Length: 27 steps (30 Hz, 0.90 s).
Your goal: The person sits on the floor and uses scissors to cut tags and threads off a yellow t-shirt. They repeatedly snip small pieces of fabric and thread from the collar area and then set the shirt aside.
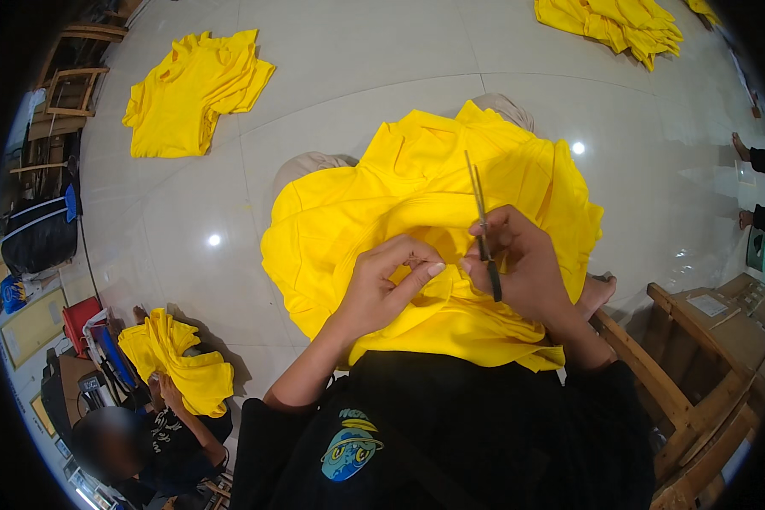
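Note:
A pile of yellow shirts [340,225] is spread over my lap and legs, with collars and folds facing away from me. My right hand [527,268] is closed round a slim pair of scissors [479,200] with dark handles, blades pointing up and away. My left hand [391,285] is closed in a pinch just over an opening in the yellow cloth. Whatever lies between its fingertips is too small to make out. Thumb and fingers of both hands come close together at that spot, right fingertips near the cloth.
Folded yellow shirts [178,106] lie on the tiled floor at far left, and another stack [612,25] at far right. At lower left a person [174,433] handles a yellow garment [183,361]. Wooden frames [680,399] and cardboard boxes [722,314] stand close on my right.

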Available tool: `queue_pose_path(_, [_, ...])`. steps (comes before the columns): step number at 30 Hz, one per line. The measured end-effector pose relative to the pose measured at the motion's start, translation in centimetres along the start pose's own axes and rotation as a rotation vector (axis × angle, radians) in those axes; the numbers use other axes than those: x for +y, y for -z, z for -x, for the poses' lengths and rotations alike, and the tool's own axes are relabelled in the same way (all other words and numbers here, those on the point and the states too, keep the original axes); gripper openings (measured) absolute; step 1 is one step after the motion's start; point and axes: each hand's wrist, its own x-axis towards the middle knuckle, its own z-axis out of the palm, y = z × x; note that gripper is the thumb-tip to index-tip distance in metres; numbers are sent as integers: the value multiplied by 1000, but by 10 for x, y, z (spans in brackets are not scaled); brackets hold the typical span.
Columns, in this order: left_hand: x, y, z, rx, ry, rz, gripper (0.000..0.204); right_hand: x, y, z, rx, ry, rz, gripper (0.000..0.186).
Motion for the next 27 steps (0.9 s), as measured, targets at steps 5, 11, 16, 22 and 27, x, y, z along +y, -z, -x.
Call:
queue_pose_path(5, [-9,-2,0,-3,95,163,12,-43,33,11,-42,192,551,34])
queue_pose_path(11, [-9,-4,-3,-13,135,277,12,-60,71,21,-201,261,1037,38])
queue_pose_path(16, [-9,-4,-4,-6,153,280,11,-66,75,12,-281,355,1120,30])
queue_pose_path(22, [-10,-2,-2,13,119,178,9,-84,70,-5,-441,389,1281,21])
queue_pose_path(27, [-8,-3,-6,47,-13,44,11,-81,65,-16,-470,496,1300,13])
